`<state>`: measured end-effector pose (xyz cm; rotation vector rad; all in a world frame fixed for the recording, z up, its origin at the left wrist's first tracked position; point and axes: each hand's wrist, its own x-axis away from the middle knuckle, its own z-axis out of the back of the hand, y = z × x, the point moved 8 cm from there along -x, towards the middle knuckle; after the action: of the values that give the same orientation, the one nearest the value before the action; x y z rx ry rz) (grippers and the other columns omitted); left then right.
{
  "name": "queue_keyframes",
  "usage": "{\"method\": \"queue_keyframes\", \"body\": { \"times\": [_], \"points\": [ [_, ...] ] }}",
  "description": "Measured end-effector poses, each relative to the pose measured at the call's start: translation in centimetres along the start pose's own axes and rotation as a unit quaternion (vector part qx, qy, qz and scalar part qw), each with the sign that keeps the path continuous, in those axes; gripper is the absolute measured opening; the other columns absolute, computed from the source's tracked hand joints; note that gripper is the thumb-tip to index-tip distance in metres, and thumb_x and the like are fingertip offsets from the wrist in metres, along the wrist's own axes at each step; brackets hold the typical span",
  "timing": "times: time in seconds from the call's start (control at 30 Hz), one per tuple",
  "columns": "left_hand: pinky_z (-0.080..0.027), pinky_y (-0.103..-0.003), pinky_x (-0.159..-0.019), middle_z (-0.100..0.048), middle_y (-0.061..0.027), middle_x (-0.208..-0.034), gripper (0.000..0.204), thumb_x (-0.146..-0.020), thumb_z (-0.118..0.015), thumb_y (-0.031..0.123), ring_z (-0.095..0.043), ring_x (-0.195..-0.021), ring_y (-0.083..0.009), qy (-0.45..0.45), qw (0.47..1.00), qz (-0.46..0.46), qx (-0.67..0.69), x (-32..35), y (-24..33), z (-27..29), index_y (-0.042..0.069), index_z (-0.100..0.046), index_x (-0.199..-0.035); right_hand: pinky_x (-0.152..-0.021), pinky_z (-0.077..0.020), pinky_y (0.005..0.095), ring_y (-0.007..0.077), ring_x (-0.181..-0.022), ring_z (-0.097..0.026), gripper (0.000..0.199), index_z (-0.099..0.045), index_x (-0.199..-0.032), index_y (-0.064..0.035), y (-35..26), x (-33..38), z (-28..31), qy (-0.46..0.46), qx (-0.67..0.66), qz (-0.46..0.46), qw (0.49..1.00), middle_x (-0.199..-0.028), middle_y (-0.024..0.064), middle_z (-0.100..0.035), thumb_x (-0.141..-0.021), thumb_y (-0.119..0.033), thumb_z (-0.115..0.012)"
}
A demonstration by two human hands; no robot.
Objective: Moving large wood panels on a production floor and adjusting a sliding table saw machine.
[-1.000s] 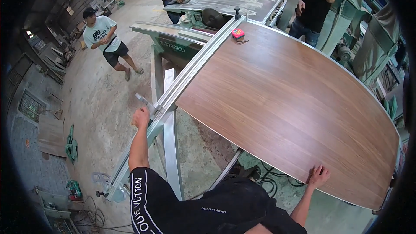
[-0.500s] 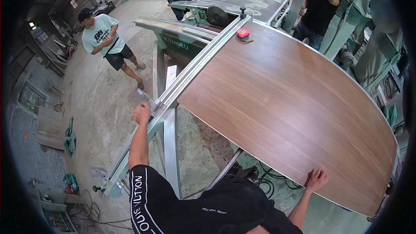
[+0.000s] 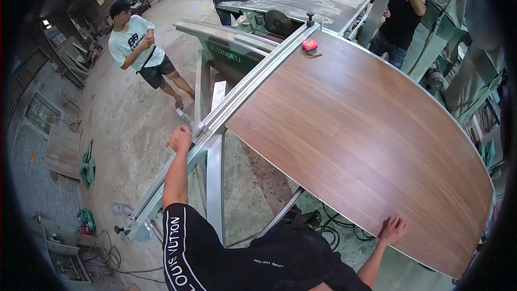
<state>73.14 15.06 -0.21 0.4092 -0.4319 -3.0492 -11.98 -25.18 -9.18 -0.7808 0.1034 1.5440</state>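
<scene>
A large brown wood-grain panel point(image 3: 344, 134) lies flat on the saw's sliding table, beside a long aluminium fence rail point(image 3: 242, 92). At the rail's near part, my left hand point(image 3: 180, 139) is closed, fingers curled, beside a metal flip stop point(image 3: 188, 120); whatever it grips is hidden. My right hand point(image 3: 394, 230) rests on top of the panel near its close edge, fingers bent and slightly apart, holding nothing. A red tape measure point(image 3: 309, 46) sits on the panel's far corner next to a small thin dark object point(image 3: 314, 56).
Beyond the rail stands the green panel saw body point(image 3: 229, 56) with a dark round disc point(image 3: 278, 22). One person in a white shirt point(image 3: 134, 43) stands at left; two others are at the far side. Black cables point(image 3: 329, 231) lie on the floor under the panel.
The whole view has shifted slightly. The person in the white shirt has turned their head, and the far person's arms have moved apart. My hands stay at the rail and on the panel.
</scene>
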Motion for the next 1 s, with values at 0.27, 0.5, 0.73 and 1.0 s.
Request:
{"method": "queue_keyframes", "body": {
  "times": [0.27, 0.5, 0.73, 1.0],
  "points": [
    [-0.051, -0.048, -0.078, -0.068, -0.0206, -0.09, 0.043, -0.083, -0.047, 0.042, -0.065, -0.087, -0.0377, -0.003, 1.0, -0.003, 0.01, 0.3, 0.6, -0.2, 0.008, -0.072, -0.09, -0.075, -0.0412, 0.0448, 0.034, -0.087, -0.052, 0.021, -0.061, -0.092, -0.0029, 0.0, -0.1, 0.4, -0.016, 0.031, -0.007, 0.999, -0.092, 0.0165, -0.055, -0.088, -0.023, -0.059],
    [-0.05, -0.051, -0.076, -0.067, -0.0222, -0.091, 0.046, -0.082, -0.045, 0.042, -0.065, -0.086, -0.0401, 0.009, 1.0, -0.021, -0.005, -1.5, -1.6, -2.3, 0.005, -0.072, -0.089, -0.074, -0.0419, 0.0446, 0.0338, -0.086, -0.051, 0.017, -0.061, -0.092, -0.0049, -0.8, -0.3, -0.1, -0.006, 0.0, 0.009, 1.0, -0.091, 0.016, -0.054, -0.083, -0.019, -0.064],
    [-0.05, -0.05, -0.076, -0.066, -0.023, -0.092, 0.046, -0.083, -0.044, 0.041, -0.065, -0.086, -0.0405, 0.022, 0.999, -0.021, -0.018, -0.6, -0.4, -1.6, 0.005, -0.071, -0.091, -0.072, -0.0404, 0.0435, 0.0327, -0.081, -0.05, 0.015, -0.059, -0.085, -0.0041, -2.2, -0.7, 1.6, 0.019, -0.013, 0.011, 1.0, -0.084, 0.0146, -0.053, -0.085, -0.019, -0.063],
    [-0.05, -0.049, -0.079, -0.067, -0.0224, -0.092, 0.045, -0.083, -0.043, 0.04, -0.064, -0.089, -0.0399, 0.018, 1.0, -0.015, -0.019, -0.2, -0.5, -1.2, 0.007, -0.071, -0.093, -0.075, -0.0406, 0.0443, 0.0344, -0.084, -0.049, 0.02, -0.059, -0.086, -0.0024, -2.0, -0.5, 1.4, 0.006, -0.019, -0.003, 1.0, -0.086, 0.016, -0.053, -0.086, -0.022, -0.062]
  ]
}}
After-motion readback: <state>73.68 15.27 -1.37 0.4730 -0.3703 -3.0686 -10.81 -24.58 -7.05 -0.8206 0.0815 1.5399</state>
